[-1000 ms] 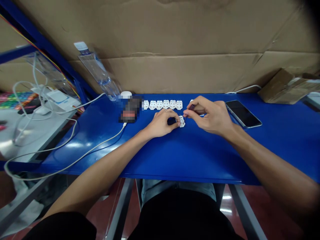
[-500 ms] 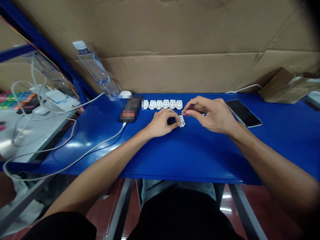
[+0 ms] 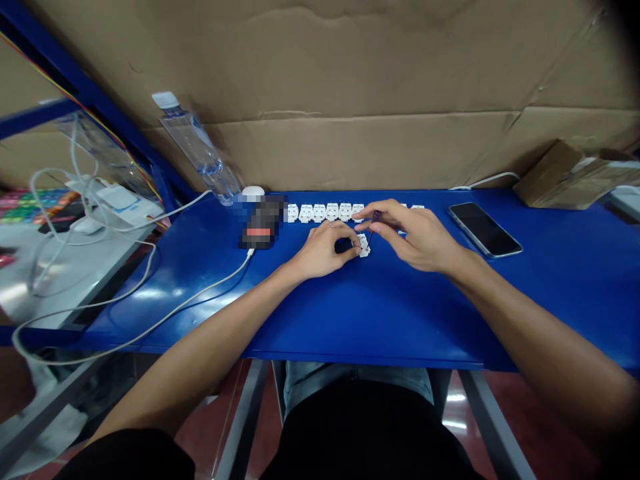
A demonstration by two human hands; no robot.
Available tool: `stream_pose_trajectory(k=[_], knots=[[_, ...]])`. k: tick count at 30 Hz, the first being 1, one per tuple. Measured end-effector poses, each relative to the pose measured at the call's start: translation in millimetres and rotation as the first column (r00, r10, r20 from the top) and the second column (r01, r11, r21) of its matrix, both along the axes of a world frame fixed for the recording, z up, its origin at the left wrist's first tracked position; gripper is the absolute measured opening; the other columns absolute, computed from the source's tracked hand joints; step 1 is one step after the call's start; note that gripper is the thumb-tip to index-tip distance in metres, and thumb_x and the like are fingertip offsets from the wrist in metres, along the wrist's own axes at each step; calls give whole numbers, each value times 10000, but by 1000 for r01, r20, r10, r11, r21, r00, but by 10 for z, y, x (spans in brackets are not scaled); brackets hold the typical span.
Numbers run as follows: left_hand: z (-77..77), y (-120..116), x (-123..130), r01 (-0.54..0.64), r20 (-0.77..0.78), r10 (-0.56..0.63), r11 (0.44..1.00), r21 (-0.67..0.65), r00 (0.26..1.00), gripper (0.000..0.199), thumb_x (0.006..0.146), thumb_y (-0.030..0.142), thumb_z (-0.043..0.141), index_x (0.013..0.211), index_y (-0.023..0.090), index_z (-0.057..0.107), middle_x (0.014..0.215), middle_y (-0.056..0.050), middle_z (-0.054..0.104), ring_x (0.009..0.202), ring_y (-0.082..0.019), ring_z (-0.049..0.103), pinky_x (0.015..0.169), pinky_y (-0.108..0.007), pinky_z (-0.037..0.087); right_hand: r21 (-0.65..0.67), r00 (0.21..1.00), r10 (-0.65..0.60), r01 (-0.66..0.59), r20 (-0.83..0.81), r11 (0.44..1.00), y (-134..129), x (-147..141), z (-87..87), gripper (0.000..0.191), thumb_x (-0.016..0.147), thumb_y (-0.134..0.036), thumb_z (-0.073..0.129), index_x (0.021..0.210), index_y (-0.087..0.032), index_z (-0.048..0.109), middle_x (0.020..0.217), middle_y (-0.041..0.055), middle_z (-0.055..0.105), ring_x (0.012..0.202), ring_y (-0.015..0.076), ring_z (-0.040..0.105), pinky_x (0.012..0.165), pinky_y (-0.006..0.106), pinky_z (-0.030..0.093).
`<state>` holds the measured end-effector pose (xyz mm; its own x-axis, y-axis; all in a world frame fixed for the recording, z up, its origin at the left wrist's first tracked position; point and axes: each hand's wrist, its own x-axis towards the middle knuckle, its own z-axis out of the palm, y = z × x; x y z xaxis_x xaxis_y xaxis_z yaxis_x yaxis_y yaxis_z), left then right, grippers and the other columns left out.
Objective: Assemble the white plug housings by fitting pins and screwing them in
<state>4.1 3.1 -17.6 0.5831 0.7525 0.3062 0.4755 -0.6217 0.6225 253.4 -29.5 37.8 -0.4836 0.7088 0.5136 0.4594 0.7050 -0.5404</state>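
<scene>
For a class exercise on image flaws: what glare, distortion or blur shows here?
Head view: glare streaks the blue table at left, the wide lens bows its front edge, pixelation hides a dark object, and the top right corner darkens.

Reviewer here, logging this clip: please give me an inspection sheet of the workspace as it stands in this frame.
surface: glossy blue tabletop.
job's things: white plastic module held near a row of similar white modules; small dark-handled screwdriver, its tip near the held module.
clutter: smartphone lying with its screen up; tilted plastic water bottle; pixelated object.
hands: left hand, fingers on the module; right hand, fingers pinching the screwdriver.
cables: white cable running from the pixelated object off the table's left edge.
surroundings: cardboard sheet behind the table; blue metal frame at left.
</scene>
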Motion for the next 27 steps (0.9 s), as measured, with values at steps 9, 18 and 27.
stream_pose_trajectory(k=[9,18,27], knots=[[-9,-20,7,14,-58,-14,1000,13,998,143,1067,309,687,1076,329,828,1081,-6,849,1143,-284,744,1132,-546,508,13,967,-216,220,-134,975,-49,-92,-83,311,1026,-563,804,995,-289,662,742,15,840,767,282,875,638,383,705],[-5,-22,-57,50,-38,-50,999,8,998,211,1038,417,777,1212,303,812,1456,-75,748,1436,-342,664,1269,-607,474,-1,997,-16,16,-81,1000,-14,-22,-79,268,1072,-425,763,1307,-301,724,1087,16,895,952,236,899,911,382,746],[35,41,-37,148,22,-147,988,-33,989,113,984,309,836,1062,243,788,1256,-62,831,1310,-302,742,1222,-525,530,-218,995,56,-73,-87,973,-12,-3,-4,220,1157,-465,615,1261,-272,614,1244,92,883,1104,287,871,955,468,688]])
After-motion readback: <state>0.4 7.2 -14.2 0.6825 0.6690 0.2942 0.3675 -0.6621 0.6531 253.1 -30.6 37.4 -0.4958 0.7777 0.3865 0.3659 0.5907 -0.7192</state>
